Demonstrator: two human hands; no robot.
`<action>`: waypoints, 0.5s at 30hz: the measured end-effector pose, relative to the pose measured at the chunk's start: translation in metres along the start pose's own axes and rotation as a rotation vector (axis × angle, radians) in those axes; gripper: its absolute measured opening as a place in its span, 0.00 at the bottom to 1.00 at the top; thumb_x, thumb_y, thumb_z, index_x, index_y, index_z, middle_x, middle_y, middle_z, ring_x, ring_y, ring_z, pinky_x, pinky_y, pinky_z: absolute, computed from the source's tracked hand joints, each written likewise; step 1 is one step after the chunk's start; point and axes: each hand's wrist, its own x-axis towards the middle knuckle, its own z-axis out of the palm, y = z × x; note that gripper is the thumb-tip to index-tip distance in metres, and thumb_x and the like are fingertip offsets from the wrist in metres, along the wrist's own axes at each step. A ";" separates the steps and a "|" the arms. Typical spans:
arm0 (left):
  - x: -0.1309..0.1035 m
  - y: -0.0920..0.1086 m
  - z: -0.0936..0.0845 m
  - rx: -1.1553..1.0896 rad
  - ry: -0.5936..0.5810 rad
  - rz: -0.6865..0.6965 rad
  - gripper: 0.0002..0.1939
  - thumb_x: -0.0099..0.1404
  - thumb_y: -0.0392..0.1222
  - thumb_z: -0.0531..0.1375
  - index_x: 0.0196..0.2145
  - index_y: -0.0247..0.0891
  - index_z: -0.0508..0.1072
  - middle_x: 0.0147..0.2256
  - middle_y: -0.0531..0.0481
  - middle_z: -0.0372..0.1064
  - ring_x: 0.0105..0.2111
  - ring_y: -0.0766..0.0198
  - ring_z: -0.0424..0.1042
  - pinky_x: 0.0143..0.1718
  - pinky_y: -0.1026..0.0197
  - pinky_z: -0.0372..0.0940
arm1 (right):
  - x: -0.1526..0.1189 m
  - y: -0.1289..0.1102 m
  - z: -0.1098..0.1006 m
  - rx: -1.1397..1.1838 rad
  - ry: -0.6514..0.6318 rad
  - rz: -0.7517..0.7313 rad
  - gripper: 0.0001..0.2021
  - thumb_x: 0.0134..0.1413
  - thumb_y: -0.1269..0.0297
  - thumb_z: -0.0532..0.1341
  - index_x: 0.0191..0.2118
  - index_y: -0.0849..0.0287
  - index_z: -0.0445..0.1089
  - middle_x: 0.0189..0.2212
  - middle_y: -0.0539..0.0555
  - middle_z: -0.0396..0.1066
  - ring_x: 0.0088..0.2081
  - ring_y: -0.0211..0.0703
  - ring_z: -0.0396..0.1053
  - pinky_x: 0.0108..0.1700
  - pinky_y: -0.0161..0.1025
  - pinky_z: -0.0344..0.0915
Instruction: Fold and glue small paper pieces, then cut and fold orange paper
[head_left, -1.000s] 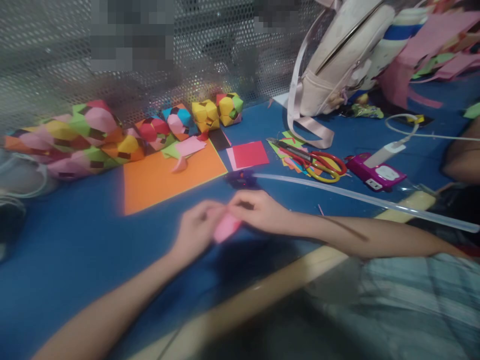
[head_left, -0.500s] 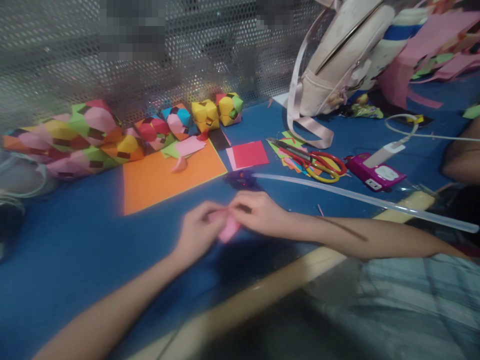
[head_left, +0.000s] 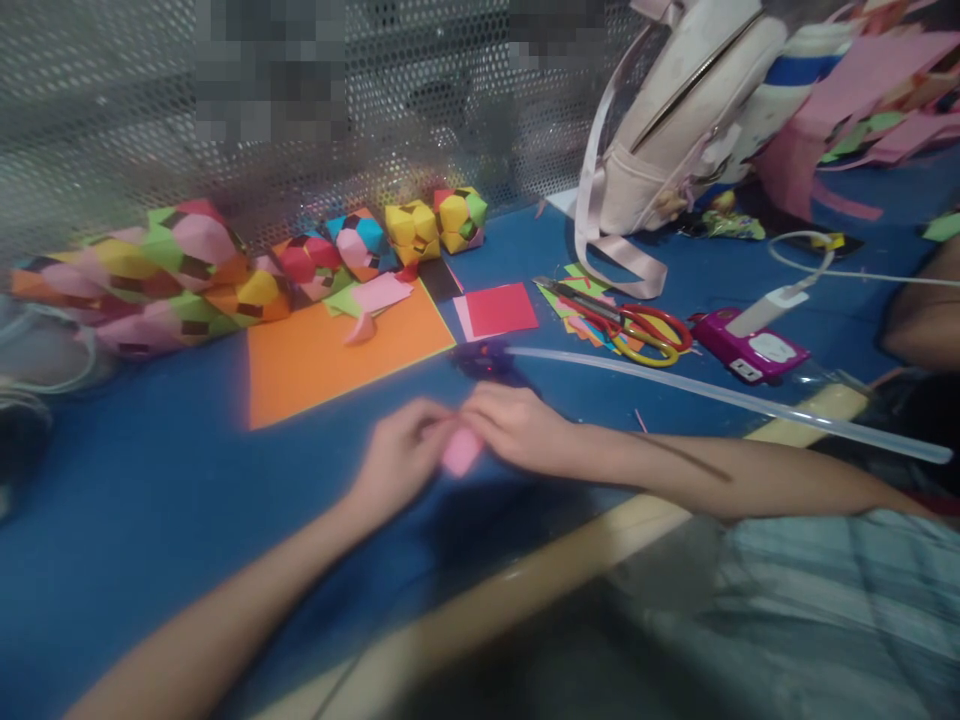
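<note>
A small piece of pink paper (head_left: 463, 452) is pinched between my two hands above the blue table. My left hand (head_left: 405, 450) has its fingers closed on the paper's left side. From the right, my right hand (head_left: 521, 425) grips it with bent fingers, and the fingertips of both hands meet at its top edge. The paper's folds are blurred and partly covered by the fingers. Just beyond my hands lie an orange sheet (head_left: 345, 355) with pink and green pieces on it, and red paper squares (head_left: 502, 309).
Folded multicoloured paper balls (head_left: 195, 250) line the mesh partition. Scissors (head_left: 652, 333) rest on paper scraps. A clear glue stick (head_left: 735, 398), a purple power adapter (head_left: 750, 345) and a pale backpack (head_left: 660, 120) stand or lie rightward. Another person's arm (head_left: 926, 310) shows at the right edge.
The fingers of both hands have closed in around the pink paper, and less of it shows. The gap under my right hand's fingers is gone.
</note>
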 end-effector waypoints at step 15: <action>-0.003 0.006 0.000 -0.090 -0.022 -0.172 0.08 0.57 0.44 0.60 0.32 0.38 0.76 0.26 0.51 0.73 0.28 0.63 0.70 0.30 0.62 0.65 | 0.000 0.000 -0.005 -0.026 -0.116 -0.020 0.14 0.64 0.72 0.48 0.34 0.62 0.70 0.31 0.57 0.71 0.37 0.42 0.68 0.42 0.39 0.65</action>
